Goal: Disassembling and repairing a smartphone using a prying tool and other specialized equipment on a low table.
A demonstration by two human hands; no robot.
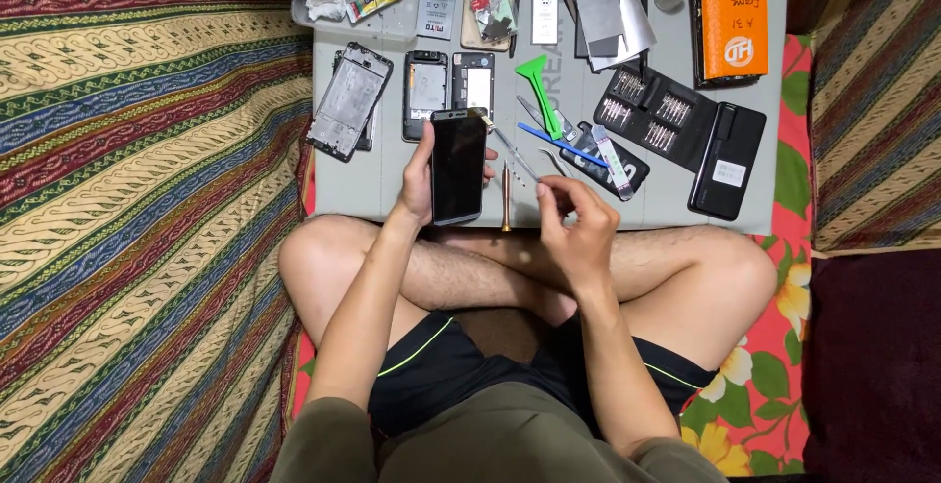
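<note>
**Phone in one hand, tweezers in the other**

Fingers of the left hand (420, 181) wrap the edges of a dark smartphone (458, 166), holding it screen-up and level above the grey work mat (667, 204), probably so its top edge stays steady and reachable. The right hand (576, 223) pinches thin metal tweezers (517, 157), whose tips point at the phone's upper right corner; the light fingertip grip suits fine work.

Parts lie in a row just beyond the phone: a bare phone frame (349, 101) and two opened phone backs (425, 91), all within easy reach. A green plastic pry tool (539, 86) and an open screwdriver bit case (652, 116) sit to the right, and an orange box (733, 15) at the far corner.

The mat rests on patterned striped cloth (137, 150), with the person sitting cross-legged on it.
</note>
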